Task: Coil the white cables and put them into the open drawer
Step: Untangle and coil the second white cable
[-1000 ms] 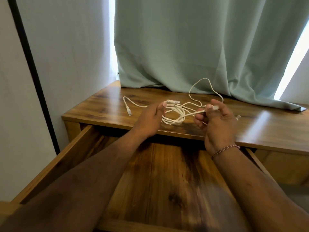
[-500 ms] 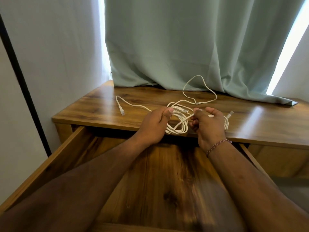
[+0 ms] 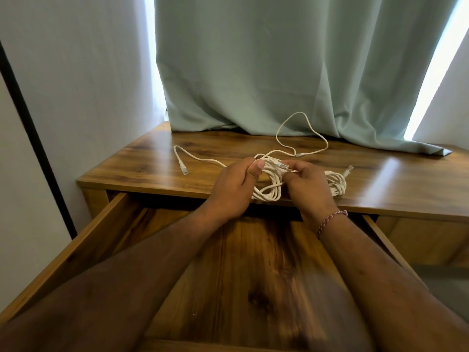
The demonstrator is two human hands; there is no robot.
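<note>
White cables [image 3: 269,191] bunched between both hands on the wooden desk top [image 3: 142,168].
I see my left hand [image 3: 233,189] gripping the coil, my right hand [image 3: 308,186] pinching a plug; loose strands trail beyond my fingers toward the curtain [image 3: 253,72], the open drawer [image 3: 243,262] under my wrists.

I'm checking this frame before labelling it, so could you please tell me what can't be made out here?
- Head view: how many white cables there are; the strands tangle between the left hand and right hand.
- Drawer floor: largely hidden by both forearms.
- Near forearms: blurred.
- Behind the curtain: hidden.
</note>
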